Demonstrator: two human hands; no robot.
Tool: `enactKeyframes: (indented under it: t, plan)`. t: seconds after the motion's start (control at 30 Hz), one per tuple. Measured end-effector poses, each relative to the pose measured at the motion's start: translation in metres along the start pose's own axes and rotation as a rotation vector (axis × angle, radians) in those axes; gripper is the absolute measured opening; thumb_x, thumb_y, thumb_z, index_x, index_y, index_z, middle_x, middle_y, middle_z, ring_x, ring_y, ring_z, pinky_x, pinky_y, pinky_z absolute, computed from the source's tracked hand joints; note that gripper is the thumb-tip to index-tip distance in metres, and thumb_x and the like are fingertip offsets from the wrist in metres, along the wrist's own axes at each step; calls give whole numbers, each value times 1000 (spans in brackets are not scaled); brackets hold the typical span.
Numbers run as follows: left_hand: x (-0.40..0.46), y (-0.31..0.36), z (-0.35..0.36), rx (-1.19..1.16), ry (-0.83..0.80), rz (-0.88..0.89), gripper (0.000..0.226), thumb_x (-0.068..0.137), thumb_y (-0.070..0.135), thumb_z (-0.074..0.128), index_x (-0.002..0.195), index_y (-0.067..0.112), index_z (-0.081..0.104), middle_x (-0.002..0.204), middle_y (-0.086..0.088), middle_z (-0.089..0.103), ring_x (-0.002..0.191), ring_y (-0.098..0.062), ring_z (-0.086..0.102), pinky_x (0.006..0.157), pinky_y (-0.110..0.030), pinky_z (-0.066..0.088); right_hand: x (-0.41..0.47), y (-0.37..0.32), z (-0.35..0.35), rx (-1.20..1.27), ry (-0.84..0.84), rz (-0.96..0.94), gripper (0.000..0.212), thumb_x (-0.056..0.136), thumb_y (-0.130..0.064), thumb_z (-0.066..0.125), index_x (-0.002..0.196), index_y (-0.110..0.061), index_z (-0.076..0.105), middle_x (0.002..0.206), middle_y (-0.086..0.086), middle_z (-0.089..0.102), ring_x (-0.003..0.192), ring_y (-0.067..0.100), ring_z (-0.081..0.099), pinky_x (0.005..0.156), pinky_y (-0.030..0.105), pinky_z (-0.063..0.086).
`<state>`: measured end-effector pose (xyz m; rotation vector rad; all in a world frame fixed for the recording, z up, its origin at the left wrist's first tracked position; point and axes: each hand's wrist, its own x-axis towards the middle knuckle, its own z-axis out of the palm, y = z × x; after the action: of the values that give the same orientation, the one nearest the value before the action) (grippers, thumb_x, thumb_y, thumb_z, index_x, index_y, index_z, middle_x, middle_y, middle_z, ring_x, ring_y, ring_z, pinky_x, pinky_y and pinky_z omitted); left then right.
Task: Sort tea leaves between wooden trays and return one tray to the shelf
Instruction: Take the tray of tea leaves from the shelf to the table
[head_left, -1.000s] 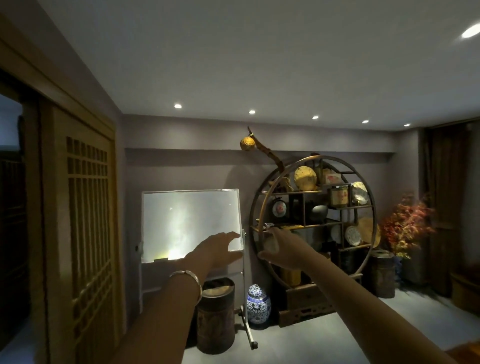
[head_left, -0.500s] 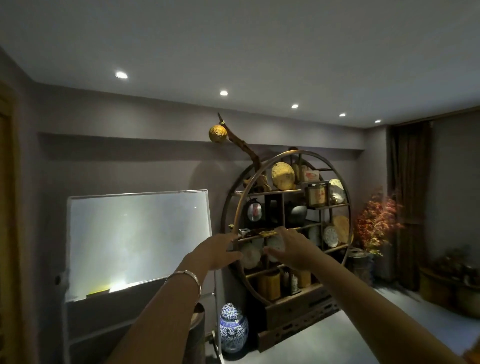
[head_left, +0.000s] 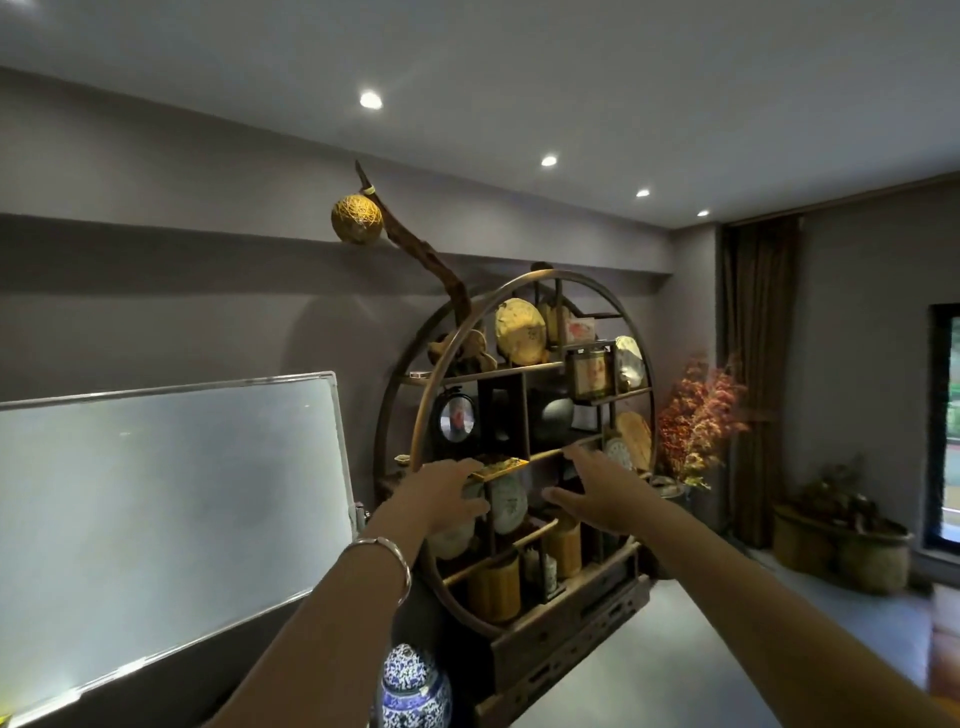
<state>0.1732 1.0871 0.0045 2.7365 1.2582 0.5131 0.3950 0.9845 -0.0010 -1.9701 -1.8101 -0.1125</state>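
Note:
A round wooden display shelf (head_left: 550, 278) stands against the grey wall, full of tea cakes, jars and plates. On its middle ledge lies a small flat wooden tray (head_left: 497, 466) with a yellowish edge. My left hand (head_left: 447, 498), with a silver bracelet on the wrist, reaches to the tray's left end, fingers spread; whether it touches the tray I cannot tell. My right hand (head_left: 602, 493) hovers open just right of the tray, in front of the ledge, holding nothing. No tea leaves are visible.
A whiteboard (head_left: 171, 499) leans at the left. A blue-and-white porcelain jar (head_left: 415, 691) stands on the floor below the shelf. Red dried flowers (head_left: 696, 421) and woven baskets (head_left: 841, 545) sit to the right, beside a dark curtain (head_left: 753, 374).
I have walked closer to the round shelf, which now looms larger. Both hands have moved forward to the middle ledge; the wooden lattice door at left has left the view.

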Motion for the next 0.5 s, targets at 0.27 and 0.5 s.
enactKeyframes:
  t: [0.27, 0.5]
  plan:
    - [186, -67, 55, 2, -39, 47, 64, 89, 46, 55, 146, 32, 31, 141, -3, 46, 125, -22, 49, 102, -43, 45, 171, 86, 65, -54, 12, 36, 78, 80, -68, 47, 138, -19, 33, 132, 10, 50, 118, 28, 50, 93, 42, 47]
    - [366, -106, 75, 5, -3, 40, 65, 88, 45, 58, 146, 31, 33, 147, -3, 44, 130, -23, 46, 104, -39, 44, 314, 163, 91, -34, 7, 72, 85, 78, -71, 45, 144, -21, 26, 137, 9, 45, 121, 27, 48, 96, 43, 47]
